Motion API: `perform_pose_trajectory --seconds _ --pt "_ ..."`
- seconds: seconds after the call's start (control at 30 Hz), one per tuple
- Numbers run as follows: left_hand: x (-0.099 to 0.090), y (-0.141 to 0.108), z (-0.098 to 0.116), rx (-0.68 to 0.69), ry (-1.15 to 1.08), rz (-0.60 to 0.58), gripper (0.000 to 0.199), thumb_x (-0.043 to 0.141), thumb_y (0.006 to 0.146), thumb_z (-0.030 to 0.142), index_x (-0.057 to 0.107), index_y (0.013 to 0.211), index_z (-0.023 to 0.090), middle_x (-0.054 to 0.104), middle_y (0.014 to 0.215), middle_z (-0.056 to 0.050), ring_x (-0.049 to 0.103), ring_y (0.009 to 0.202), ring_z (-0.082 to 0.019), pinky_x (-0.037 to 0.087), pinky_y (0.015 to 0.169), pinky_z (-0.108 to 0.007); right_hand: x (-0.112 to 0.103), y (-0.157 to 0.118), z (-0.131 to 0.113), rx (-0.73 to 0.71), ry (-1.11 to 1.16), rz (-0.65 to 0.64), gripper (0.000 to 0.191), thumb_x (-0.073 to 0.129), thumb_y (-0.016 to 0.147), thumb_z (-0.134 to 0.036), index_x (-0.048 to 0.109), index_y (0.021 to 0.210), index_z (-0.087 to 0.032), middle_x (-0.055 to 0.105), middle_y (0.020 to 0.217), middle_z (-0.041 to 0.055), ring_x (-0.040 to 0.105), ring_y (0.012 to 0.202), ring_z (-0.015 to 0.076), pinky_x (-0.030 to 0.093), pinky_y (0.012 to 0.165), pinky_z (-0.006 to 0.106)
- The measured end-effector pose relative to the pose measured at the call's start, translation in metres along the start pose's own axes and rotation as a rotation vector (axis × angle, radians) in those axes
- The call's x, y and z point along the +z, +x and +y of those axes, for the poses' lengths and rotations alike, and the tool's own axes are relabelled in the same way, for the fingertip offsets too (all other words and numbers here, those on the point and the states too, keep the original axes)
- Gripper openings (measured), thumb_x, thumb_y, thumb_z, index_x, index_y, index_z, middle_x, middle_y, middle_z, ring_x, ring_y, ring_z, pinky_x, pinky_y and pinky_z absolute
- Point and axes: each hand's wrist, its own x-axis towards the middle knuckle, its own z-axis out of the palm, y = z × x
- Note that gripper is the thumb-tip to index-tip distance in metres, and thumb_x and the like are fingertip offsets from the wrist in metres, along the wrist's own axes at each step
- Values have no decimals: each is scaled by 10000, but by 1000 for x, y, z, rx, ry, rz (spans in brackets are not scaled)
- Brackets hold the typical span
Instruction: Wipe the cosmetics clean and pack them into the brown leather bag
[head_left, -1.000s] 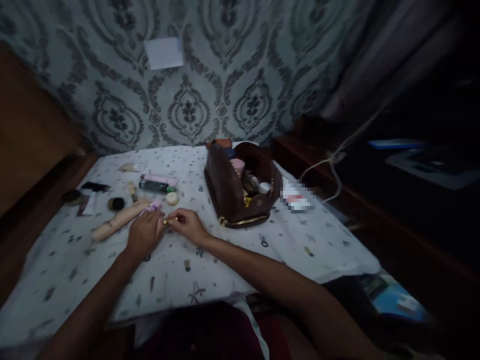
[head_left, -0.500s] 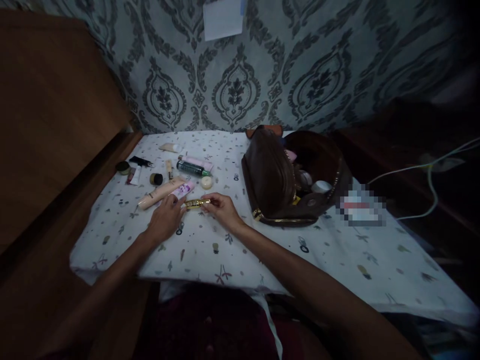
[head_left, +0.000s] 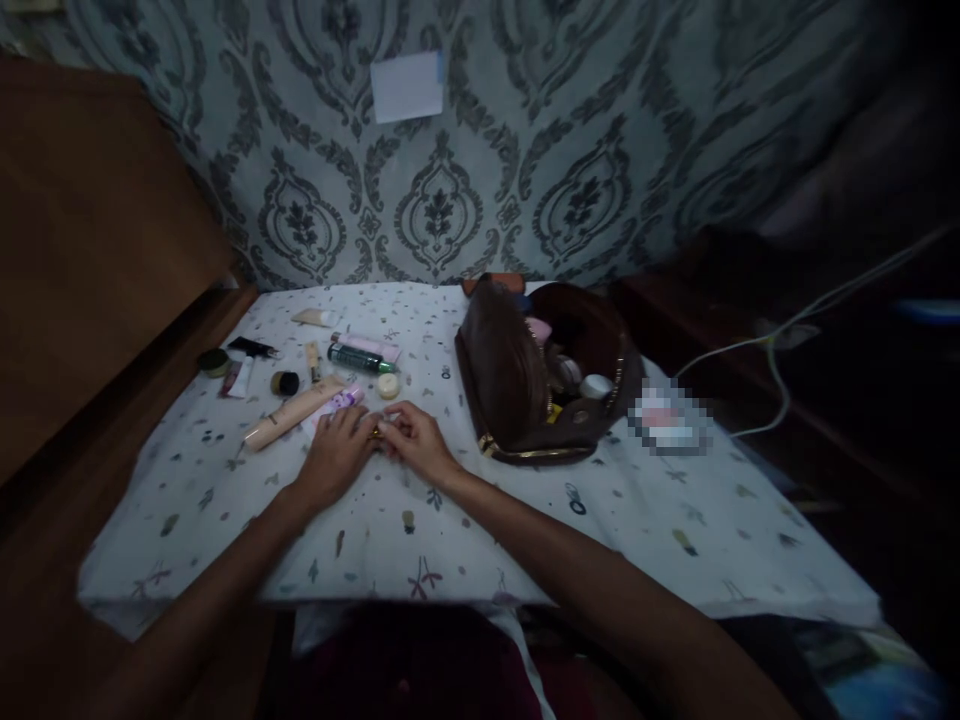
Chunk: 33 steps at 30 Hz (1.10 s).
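Note:
Both hands meet over the patterned tablecloth, just in front of a group of cosmetics. Between their fingertips shows a bit of a small gold item [head_left: 376,433], mostly covered. My left hand [head_left: 339,455] is closed round its left end, beside a pink-and-purple tube [head_left: 343,399]. The fingers of my right hand [head_left: 414,440] pinch its right side. A long beige tube [head_left: 289,414] lies left of my left hand. Beyond the hands are a round cream-coloured jar [head_left: 388,386] and a dark green bottle [head_left: 360,360].
An open brown bag [head_left: 502,370] with several items inside stands right of the hands. At the left lie a black tube [head_left: 253,347], a white tube [head_left: 241,378] and dark round jars. A blurred-out packet [head_left: 670,417] and a pale cable lie farther right.
The view has shifted, so the table appears lower and farther left. My hands have come closer together, and the gold item, seen lengthwise before, is now mostly hidden by fingers.

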Motion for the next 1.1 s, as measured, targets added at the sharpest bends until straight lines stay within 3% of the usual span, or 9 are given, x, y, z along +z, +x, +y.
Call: perform_pose_trajectory --seconds 0.2,0.37,0.53,0.8,0.9,1.1 --pt "5 -8 -11 24 50 -69 259 439 1000 350 650 1037 205 651 924 -77 633 893 -246 467 666 -297 1 -3 -7 -5 -109 -17 117 575 909 -293 588 963 -189 528 572 -88 503 438 63 405 448 165" --pt "4 -11 -14 -20 -125 -25 327 391 999 426 644 1024 220 716 906 -49 689 797 -208 456 610 -260 -1 -2 -10 -12 -88 -40 144 584 912 -297 610 849 -170 548 587 -64 519 473 67 413 481 167" --pt "2 -12 -18 -148 -290 -56 344 422 945 504 627 919 229 719 732 5 678 628 -181 439 584 -238 -2 -4 -13 25 -36 -50 185 617 902 -345 625 874 -162 553 583 -58 519 467 78 398 469 178" --pt "-16 -7 -10 -393 -90 -196 316 396 934 419 644 872 233 674 612 -39 648 561 -232 366 526 -267 0 0 -8 7 170 -72 361 782 751 -450 617 900 -167 588 689 -58 537 505 60 441 521 182" --pt "-16 -8 -11 -392 -145 -161 311 436 922 462 653 891 242 669 609 -37 640 539 -240 388 514 -277 1 0 -6 -1 176 -39 457 818 678 -525 623 883 -167 591 685 -56 543 518 65 437 516 183" --pt "-9 -8 -14 -428 -492 32 382 450 890 565 625 915 227 720 737 -32 683 645 -230 500 533 -286 4 -4 -11 -72 195 -23 519 831 605 -586 611 838 -178 583 708 -52 536 576 80 477 563 207"
